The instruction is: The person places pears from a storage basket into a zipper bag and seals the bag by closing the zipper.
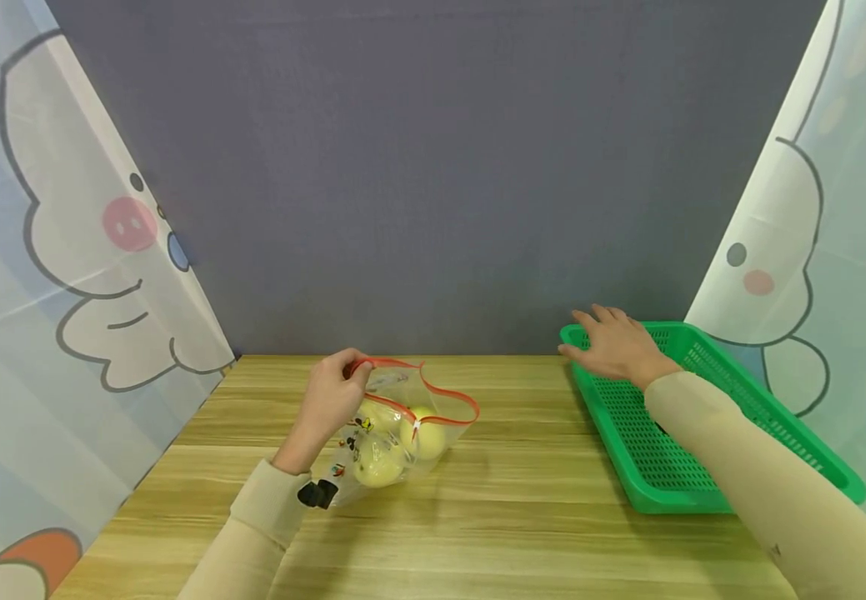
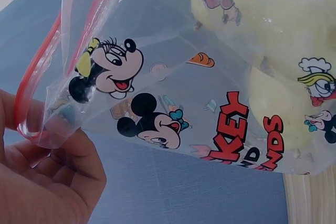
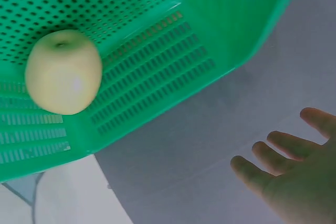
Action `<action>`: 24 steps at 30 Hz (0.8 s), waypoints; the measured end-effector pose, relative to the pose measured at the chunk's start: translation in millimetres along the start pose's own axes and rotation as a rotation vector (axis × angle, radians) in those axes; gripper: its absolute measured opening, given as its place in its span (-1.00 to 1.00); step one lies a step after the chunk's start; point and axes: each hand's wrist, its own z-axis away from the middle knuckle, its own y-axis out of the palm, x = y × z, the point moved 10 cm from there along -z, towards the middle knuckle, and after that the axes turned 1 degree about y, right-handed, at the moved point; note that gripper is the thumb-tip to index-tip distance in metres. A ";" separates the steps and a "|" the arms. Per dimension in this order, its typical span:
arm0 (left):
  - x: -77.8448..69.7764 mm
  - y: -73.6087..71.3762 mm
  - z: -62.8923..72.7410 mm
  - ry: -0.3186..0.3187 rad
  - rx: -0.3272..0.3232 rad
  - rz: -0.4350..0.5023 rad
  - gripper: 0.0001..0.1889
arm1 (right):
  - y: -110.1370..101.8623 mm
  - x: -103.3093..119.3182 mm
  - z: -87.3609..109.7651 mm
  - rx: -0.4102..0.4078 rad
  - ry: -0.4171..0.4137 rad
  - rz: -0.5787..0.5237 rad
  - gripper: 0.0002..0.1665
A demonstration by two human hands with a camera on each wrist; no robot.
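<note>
My left hand [image 1: 331, 398] pinches the red zip edge of a clear zip bag [image 2: 173, 85] printed with cartoon mice. The bag's mouth gapes toward the right, and pale yellow apples [image 1: 378, 461] fill its lower part, which rests on the table. Over the far left rim of a green plastic basket [image 1: 620, 467] is my right hand [image 1: 614, 343], its fingers spread and holding nothing. One pale yellow apple [image 3: 63, 72] sits in a corner of the basket in the right wrist view; in the head view, my right hand and arm hide it.
The wood-grain table [image 1: 508, 517] runs back to a dark grey wall panel [image 1: 433, 183]. Cartoon-printed curtains [image 1: 102, 350] hang at both sides, the right one close along the basket. A black strap piece [image 1: 317, 493] shows at the left wrist.
</note>
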 end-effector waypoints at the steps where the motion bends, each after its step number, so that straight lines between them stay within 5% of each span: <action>1: 0.4 0.1 0.1 -0.001 0.000 -0.001 -0.80 | 0.0 -3.6 0.2 0.000 0.006 -0.004 0.02; 24: 5.9 3.2 3.5 -0.027 -0.005 0.004 -0.83 | 47.1 -91.9 13.4 0.159 0.188 -0.115 0.14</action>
